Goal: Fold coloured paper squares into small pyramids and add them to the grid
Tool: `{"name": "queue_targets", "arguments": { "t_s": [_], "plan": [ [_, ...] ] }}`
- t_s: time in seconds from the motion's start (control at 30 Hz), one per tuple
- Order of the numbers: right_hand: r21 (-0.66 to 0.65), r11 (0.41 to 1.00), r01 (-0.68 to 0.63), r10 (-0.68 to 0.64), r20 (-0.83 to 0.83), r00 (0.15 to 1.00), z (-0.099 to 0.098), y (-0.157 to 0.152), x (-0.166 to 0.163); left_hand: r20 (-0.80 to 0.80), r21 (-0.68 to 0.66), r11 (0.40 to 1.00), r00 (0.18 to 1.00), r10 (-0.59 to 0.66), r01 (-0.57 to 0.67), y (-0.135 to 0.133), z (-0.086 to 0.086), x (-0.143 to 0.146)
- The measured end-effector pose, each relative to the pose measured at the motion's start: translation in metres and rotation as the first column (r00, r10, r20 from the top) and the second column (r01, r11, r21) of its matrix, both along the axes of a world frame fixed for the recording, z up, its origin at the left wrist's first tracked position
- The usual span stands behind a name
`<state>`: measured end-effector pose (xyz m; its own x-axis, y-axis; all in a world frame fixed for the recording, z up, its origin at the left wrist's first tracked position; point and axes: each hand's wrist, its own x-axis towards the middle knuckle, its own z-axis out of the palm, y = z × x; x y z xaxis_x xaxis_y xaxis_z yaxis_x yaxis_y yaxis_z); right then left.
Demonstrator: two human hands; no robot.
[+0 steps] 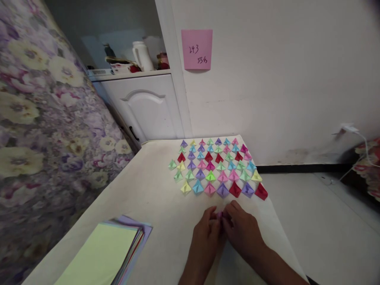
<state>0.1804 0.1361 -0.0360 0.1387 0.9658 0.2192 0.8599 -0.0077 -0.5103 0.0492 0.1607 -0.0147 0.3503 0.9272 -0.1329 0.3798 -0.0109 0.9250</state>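
Note:
A small piece of folded purple paper [220, 215] is pinched between my two hands, just above the near part of the table. My left hand [205, 231] is closed on its left side, and my right hand [241, 225] grips it from the right. Most of the paper is hidden behind my fingers. Beyond my hands, several rows of small folded paper pieces [223, 189] in many colours lie on the table. The nearest row includes a dark red folded piece [261, 191] at its right end.
A stack of coloured paper sheets [97, 253], pale yellow on top, lies at the table's [130, 186] left. A floral curtain [44, 138] hangs along the left side. Behind stand a white cabinet [145, 107] and a wall bearing a pink note [197, 49].

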Motion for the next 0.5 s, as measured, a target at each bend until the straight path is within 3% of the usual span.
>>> {"name": "queue_targets", "arguments": {
  "t_s": [0.13,0.33,0.5],
  "plan": [
    [-0.001,0.999,-0.039,0.039,-0.1,0.994,0.006,-0.002,0.001,0.08,-0.069,0.997,0.997,-0.023,0.028,-0.001,-0.002,0.003],
    [0.029,0.991,-0.131,0.134,-0.247,0.96,0.014,-0.006,0.0,-0.028,0.01,0.999,0.999,0.04,-0.04,0.001,-0.001,0.001],
    [-0.017,0.988,-0.155,0.14,-0.349,0.927,0.017,-0.005,0.0,-0.066,0.025,0.997,0.995,0.079,-0.078,0.003,-0.003,-0.002]
  ]
}}
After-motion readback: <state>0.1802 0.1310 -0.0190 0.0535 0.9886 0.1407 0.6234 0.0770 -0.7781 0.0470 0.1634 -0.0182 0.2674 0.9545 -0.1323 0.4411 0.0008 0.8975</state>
